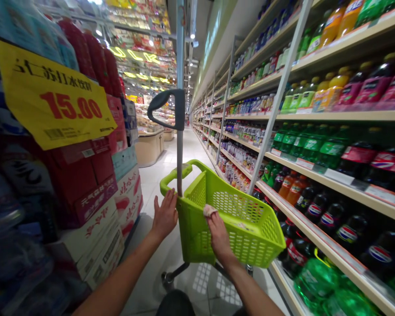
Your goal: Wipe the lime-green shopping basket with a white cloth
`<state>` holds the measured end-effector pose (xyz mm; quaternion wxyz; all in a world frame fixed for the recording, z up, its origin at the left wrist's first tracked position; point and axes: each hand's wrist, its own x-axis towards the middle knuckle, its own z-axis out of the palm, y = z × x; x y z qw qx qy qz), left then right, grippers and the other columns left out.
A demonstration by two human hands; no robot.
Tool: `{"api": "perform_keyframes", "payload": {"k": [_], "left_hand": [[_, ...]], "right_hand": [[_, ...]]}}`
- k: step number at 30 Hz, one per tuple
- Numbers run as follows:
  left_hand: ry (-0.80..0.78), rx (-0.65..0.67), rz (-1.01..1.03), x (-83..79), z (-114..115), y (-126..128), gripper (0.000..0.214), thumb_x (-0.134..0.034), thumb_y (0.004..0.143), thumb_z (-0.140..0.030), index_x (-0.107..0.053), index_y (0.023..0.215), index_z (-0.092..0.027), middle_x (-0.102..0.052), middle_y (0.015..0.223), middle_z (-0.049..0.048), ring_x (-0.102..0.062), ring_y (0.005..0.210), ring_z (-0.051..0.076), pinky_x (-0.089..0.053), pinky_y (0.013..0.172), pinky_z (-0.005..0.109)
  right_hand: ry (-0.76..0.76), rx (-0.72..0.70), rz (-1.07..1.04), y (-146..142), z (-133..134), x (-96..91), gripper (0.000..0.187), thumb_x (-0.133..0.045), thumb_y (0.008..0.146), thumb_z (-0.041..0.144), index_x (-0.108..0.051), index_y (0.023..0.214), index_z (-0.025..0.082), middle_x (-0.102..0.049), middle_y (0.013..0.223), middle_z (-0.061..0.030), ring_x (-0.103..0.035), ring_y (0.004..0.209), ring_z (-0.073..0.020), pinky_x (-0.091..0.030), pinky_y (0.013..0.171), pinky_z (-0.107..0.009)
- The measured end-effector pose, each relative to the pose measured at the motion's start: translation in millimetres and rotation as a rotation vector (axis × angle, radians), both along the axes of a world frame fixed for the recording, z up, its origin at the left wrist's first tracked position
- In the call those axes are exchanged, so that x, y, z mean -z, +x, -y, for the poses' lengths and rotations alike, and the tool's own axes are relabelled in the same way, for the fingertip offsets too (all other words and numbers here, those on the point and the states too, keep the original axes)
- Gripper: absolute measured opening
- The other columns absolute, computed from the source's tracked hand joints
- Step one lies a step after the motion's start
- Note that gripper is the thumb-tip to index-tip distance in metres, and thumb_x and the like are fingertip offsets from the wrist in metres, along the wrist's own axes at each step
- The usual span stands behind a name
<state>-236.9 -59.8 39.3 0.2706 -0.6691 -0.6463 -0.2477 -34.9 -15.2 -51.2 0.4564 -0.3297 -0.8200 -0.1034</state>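
Note:
A bright green plastic shopping cart [250, 250] with a perforated basket stands in front of me. A tall grey pole with a dark loop handle [183, 109] rises from its near left corner. My left hand [165, 215] lies against that corner beside the pole's foot, fingers stretched out and holding nothing. On the near rim, my right hand [220, 239] presses a small crumpled pale cloth [210, 210] under its fingertips. Something flat and printed lies on the basket floor, too small to make out.
Shelves of soda bottles [319, 145] line the right side. At the left, stacked drink cartons [92, 245] carry a yellow price sign [55, 94]. A tiled aisle [197, 142] runs ahead past wooden counters [151, 147]. My knee [175, 303] is below the cart.

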Motion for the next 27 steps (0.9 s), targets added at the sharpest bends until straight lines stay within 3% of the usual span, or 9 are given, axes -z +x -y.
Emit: {"api": "perform_keyframes", "payload": {"k": [2, 6, 11, 15, 19, 23, 27], "left_hand": [[0.006, -0.040, 0.024, -5.3, -5, -7, 0.056, -0.035, 0.073, -0.014, -0.034, 0.129, -0.011, -0.029, 0.139, 0.0122, -0.025, 0.129, 0.025, -0.004, 0.104, 0.055], [-0.042, 0.001, -0.003, -13.5, -14, -11, 0.056, -0.037, 0.071, -0.015, -0.038, 0.127, -0.014, -0.037, 0.136, 0.0102, -0.026, 0.128, 0.026, -0.003, 0.103, 0.058], [-0.081, 0.057, -0.036, -21.1, -15, 10, 0.053, -0.040, 0.071, -0.017, -0.044, 0.123, -0.013, -0.046, 0.129, 0.0118, -0.032, 0.124, 0.029, -0.003, 0.104, 0.057], [-0.096, 0.067, 0.014, -21.2, -11, 37, 0.052, -0.042, 0.070, -0.017, -0.046, 0.121, -0.011, -0.048, 0.127, 0.0126, -0.035, 0.122, 0.028, -0.007, 0.105, 0.055], [-0.114, 0.140, 0.005, -21.3, -3, 55, 0.048, -0.043, 0.071, -0.017, -0.048, 0.118, -0.014, -0.051, 0.125, 0.0098, -0.039, 0.119, 0.025, -0.007, 0.107, 0.049], [-0.089, 0.206, 0.002, -30.2, 0, 49, 0.044, -0.045, 0.073, -0.020, -0.048, 0.117, -0.019, -0.051, 0.124, 0.0078, -0.041, 0.118, 0.025, -0.006, 0.106, 0.051], [-0.088, 0.236, 0.102, -37.6, -3, 43, 0.033, -0.046, 0.077, -0.025, -0.051, 0.109, -0.020, -0.056, 0.118, 0.0072, -0.043, 0.117, 0.024, -0.015, 0.102, 0.051]], "right_hand": [[0.022, 0.025, 0.023, 21, -6, 9.2, 0.062, -0.029, 0.072, -0.006, -0.040, 0.128, 0.017, -0.042, 0.132, -0.0080, -0.024, 0.129, -0.0190, -0.034, 0.101, -0.044], [0.055, 0.030, 0.052, 45, -15, 19.2, 0.061, -0.028, 0.072, -0.006, -0.041, 0.128, 0.018, -0.043, 0.131, -0.0069, -0.025, 0.128, -0.0183, -0.035, 0.101, -0.043], [-0.025, 0.062, -0.116, 34, -21, 16.5, 0.064, -0.028, 0.069, -0.006, -0.042, 0.127, 0.018, -0.039, 0.134, -0.0069, -0.024, 0.129, -0.0192, -0.031, 0.102, -0.047], [-0.067, 0.065, -0.343, 5, -21, 2.2, 0.064, -0.026, 0.069, -0.005, -0.040, 0.128, 0.016, -0.036, 0.136, -0.0081, -0.023, 0.129, -0.0192, -0.026, 0.103, -0.050], [-0.103, 0.021, -0.418, -16, -11, -24.5, 0.060, -0.027, 0.074, -0.002, -0.037, 0.130, 0.015, -0.036, 0.136, -0.0088, -0.022, 0.130, -0.0192, -0.020, 0.105, -0.052], [-0.092, -0.078, -0.379, -17, 9, -43.9, 0.055, -0.029, 0.079, 0.002, -0.033, 0.132, 0.018, -0.035, 0.137, -0.0070, -0.025, 0.129, -0.0188, -0.022, 0.106, -0.047], [-0.035, -0.114, -0.309, -13, 27, -46.9, 0.062, -0.029, 0.078, 0.000, -0.025, 0.135, 0.022, -0.030, 0.140, -0.0054, -0.024, 0.129, -0.0185, -0.027, 0.105, -0.043]]}}
